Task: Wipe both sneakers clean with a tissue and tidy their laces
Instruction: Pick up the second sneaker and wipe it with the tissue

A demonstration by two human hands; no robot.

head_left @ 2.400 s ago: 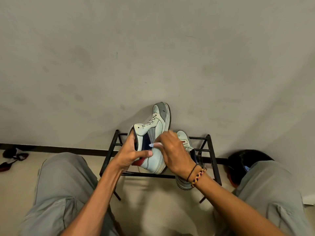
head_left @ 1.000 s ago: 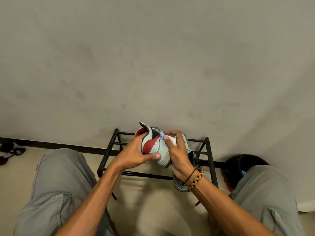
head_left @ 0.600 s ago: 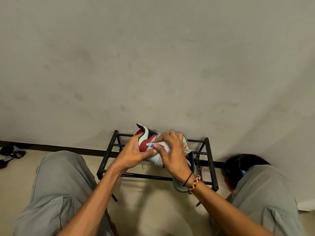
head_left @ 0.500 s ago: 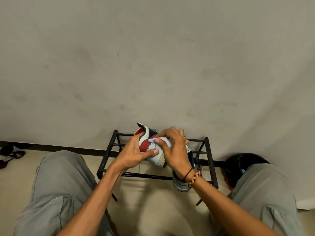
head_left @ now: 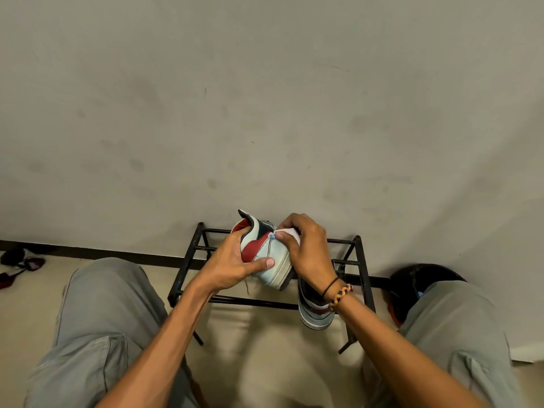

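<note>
Head view, the only one: sitting low in front of a black metal shoe rack [head_left: 188,278] against the wall, knees spread to either side

Gripping one sneaker [head_left: 269,262] in the left hand [head_left: 232,267], thumb curled across the pale side panel and the other fingers wrapping behind the red heel; holding it off the rack, heel turned up and to the left, sole edge facing near and right

Pinching a small white tissue [head_left: 290,233] in the right hand [head_left: 306,251], fingers curled tight around it, pressing it against the upper side of the sneaker just right of the red and dark panels

Leaving the second sneaker [head_left: 315,313] resting on the rack's near right rail, partly hidden behind the right wrist, its toe hanging over the near edge

Dangling a thin lace end [head_left: 248,285] below the held sneaker, near the left wrist

Judging the risks: possibly nudging the second sneaker off its rail with the right forearm, given how much of it is overhanging; tearing or balling up the tissue under hard rubbing, it being small and bunched; snagging the loose lace under the left thumb while turning the shoe

Lying far left on the floor, some dark footwear [head_left: 20,260], well apart from the work
</note>
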